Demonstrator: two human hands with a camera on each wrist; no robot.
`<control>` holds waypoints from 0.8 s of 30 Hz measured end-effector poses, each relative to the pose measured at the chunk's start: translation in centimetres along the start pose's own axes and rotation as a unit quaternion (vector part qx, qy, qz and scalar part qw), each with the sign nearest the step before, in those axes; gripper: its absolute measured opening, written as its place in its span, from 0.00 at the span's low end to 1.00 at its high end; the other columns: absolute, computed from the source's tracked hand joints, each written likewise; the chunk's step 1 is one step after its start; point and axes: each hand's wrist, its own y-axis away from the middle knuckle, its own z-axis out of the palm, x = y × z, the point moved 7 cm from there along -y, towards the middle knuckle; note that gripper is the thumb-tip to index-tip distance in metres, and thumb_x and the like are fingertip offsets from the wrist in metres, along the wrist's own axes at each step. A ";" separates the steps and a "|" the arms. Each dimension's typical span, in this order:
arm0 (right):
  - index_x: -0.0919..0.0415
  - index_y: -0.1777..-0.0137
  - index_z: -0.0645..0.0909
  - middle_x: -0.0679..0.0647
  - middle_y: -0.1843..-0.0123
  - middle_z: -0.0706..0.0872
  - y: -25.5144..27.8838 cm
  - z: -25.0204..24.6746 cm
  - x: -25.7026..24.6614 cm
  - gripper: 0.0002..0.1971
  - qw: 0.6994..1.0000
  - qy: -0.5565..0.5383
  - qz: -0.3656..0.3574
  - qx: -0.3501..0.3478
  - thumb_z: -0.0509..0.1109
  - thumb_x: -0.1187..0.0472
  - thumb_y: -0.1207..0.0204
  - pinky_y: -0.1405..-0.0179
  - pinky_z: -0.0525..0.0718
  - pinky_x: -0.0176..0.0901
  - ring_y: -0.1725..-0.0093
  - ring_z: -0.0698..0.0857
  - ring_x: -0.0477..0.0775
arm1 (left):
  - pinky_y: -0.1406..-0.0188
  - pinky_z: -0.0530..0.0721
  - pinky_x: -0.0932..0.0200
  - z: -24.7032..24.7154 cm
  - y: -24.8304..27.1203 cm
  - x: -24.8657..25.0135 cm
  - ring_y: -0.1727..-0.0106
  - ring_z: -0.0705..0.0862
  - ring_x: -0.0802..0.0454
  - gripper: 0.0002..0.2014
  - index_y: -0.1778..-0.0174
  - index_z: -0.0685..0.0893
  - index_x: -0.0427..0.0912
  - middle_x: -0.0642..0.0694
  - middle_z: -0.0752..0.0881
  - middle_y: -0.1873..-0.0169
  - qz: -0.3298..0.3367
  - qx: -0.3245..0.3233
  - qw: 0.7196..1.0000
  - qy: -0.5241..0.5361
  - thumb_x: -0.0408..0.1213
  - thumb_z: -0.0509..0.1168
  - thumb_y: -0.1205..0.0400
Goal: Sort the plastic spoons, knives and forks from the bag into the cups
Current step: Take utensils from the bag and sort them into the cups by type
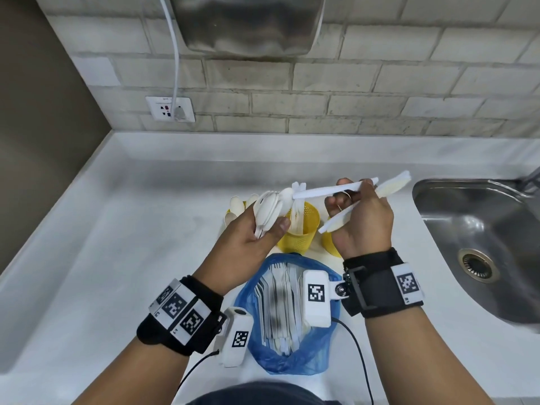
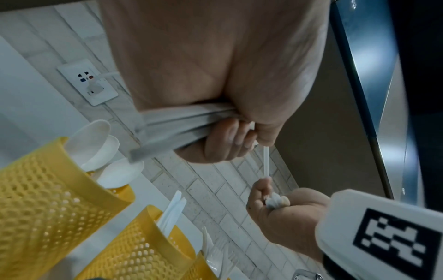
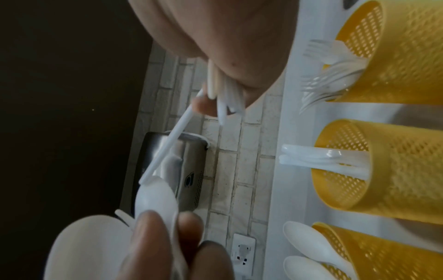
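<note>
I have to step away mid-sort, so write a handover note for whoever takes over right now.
Left hand: grips a stack of white spoons by the handles.
Right hand: grips a bundle of plastic cutlery; its fingertips also pinch the handle of one spoon that reaches across to the left hand's stack.
Three yellow mesh cups at the back of the counter: spoon cup, knife cup, fork cup, each partly filled.
Blue bag in front still holds plenty of cutlery.
Left: drop both handfuls into matching cups, then empty the bag.
</note>
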 end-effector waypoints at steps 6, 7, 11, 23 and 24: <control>0.56 0.41 0.70 0.58 0.65 0.78 0.4 0.4 -1.0 0.04 0.997 -0.072 -0.033 0.024 0.57 0.57 0.07 0.63 0.91 0.56 0.71 0.85 0.60 | 0.62 0.74 0.70 0.0 0.2 0.3 0.65 0.80 0.70 0.05 0.41 0.81 0.56 0.72 0.81 0.69 0.001 0.002 0.999 -0.033 0.48 0.63 0.10; 0.56 0.41 0.69 0.56 0.66 0.77 0.3 0.5 -1.5 0.05 0.996 -0.064 -0.047 0.027 0.57 0.55 0.07 0.68 0.88 0.51 0.74 0.81 0.57 | 0.66 0.74 0.70 0.0 0.2 0.3 0.69 0.79 0.69 0.02 0.46 0.80 0.57 0.70 0.80 0.72 -0.006 0.002 1.000 -0.018 0.47 0.63 0.10; 0.56 0.43 0.68 0.52 0.67 0.72 0.3 1.5 -3.1 0.09 0.994 -0.009 -0.108 0.014 0.57 0.51 0.07 0.79 0.70 0.38 0.79 0.68 0.51 | 0.76 0.68 0.59 -0.7 0.4 -0.6 0.76 0.68 0.51 0.14 0.53 0.88 0.44 0.50 0.71 0.76 -0.066 0.019 0.995 0.071 0.51 0.68 0.13; 0.76 0.72 0.67 0.73 0.78 0.67 6.0 8.6 -0.1 0.33 0.921 0.228 -0.214 -0.233 0.69 0.50 0.14 0.79 0.69 0.45 0.82 0.68 0.61 | 0.48 0.94 0.49 1.1 -0.3 -1.1 0.51 0.94 0.37 0.18 0.44 0.86 0.28 0.27 0.91 0.51 -0.243 -0.006 0.877 0.414 0.42 0.61 0.09; 0.76 0.71 0.70 0.73 0.77 0.70 6.1 8.6 0.8 0.32 0.914 0.250 -0.208 -0.242 0.70 0.49 0.16 0.76 0.73 0.44 0.80 0.71 0.59 | 0.49 0.94 0.49 1.1 -0.4 -1.1 0.52 0.94 0.38 0.17 0.44 0.86 0.28 0.28 0.91 0.51 -0.244 -0.005 0.868 0.432 0.41 0.61 0.09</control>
